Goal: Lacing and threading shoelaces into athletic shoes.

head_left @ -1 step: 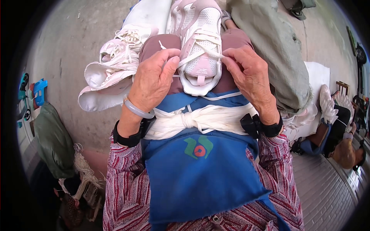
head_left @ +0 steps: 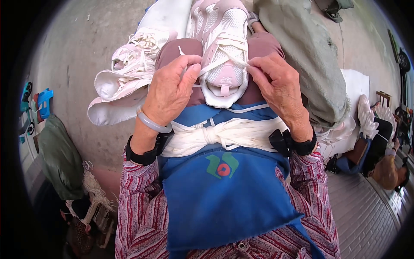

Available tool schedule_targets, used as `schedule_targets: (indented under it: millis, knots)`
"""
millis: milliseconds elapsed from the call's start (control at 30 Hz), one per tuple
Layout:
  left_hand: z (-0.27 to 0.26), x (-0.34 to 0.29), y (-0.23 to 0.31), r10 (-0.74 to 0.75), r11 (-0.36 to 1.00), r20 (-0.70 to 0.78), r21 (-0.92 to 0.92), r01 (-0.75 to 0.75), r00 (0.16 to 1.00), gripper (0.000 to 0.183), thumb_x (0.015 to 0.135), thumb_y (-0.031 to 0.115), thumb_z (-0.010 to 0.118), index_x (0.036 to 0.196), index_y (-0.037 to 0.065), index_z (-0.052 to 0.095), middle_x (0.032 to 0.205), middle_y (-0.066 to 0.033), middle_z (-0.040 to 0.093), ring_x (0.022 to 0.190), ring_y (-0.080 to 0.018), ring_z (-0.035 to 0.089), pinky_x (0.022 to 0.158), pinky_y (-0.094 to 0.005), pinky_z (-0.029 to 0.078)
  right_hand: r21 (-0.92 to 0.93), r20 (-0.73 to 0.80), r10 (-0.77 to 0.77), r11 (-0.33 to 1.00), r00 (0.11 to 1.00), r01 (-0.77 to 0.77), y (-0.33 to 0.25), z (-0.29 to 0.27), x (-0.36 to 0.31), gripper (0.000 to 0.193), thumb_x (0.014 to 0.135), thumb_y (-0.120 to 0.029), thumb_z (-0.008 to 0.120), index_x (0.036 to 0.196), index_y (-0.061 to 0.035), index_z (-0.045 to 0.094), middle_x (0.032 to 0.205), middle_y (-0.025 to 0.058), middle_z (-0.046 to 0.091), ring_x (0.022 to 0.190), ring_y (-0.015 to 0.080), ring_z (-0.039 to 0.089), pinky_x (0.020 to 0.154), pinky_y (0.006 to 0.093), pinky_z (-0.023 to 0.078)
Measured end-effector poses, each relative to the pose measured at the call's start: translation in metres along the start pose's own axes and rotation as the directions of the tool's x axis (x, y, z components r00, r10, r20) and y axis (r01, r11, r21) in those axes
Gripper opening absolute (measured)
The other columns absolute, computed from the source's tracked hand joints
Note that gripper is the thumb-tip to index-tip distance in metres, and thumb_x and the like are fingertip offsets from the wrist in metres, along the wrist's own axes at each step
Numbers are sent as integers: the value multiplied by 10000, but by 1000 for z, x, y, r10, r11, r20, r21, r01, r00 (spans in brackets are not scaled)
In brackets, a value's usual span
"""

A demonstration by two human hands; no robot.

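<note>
A white and pink mesh sneaker rests between my knees, its heel end toward me. White shoelace crosses over the tongue in its upper part. My left hand pinches one lace end at the shoe's left side; a lace tip sticks up above the fingers. At the opposite edge my right hand has thumb and forefinger closed on the other end. A bundle of white laces, gathered in the middle, lies across my blue apron.
More pale pink and white shoes are piled to the left. Grey-green cloth drapes over something at the right, with further shoes beyond it. At the lower left hang loose pale strings. Another person sits far right.
</note>
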State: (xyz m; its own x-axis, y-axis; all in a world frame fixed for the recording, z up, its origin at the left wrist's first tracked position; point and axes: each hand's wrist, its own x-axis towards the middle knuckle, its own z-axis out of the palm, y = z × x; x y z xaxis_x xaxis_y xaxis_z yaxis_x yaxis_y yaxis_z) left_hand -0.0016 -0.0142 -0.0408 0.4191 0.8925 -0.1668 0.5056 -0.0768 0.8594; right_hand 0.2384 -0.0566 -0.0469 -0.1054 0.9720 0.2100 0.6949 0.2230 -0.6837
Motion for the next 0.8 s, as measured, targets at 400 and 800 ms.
schedule_targets:
  millis: [400,800]
  knots:
    - [-14,11,0,-10,1000,46,30,8,999,184,907,178,587,885,-3,605,708,-125,609,637,-219,573,612,-332,461,-465,55,-319,831,946,307,-7,-28,16,147,742,-59,612,878,-106,580,830,32,537,652,213,581,569,327,468]
    - [-25,25,13,51,990,28,129,-54,998,204,912,191,567,855,-4,589,661,-82,538,617,-186,499,587,-315,417,-476,1,-425,796,905,374,4,-26,2,199,684,-23,613,875,-77,610,826,34,529,736,193,560,639,305,444]
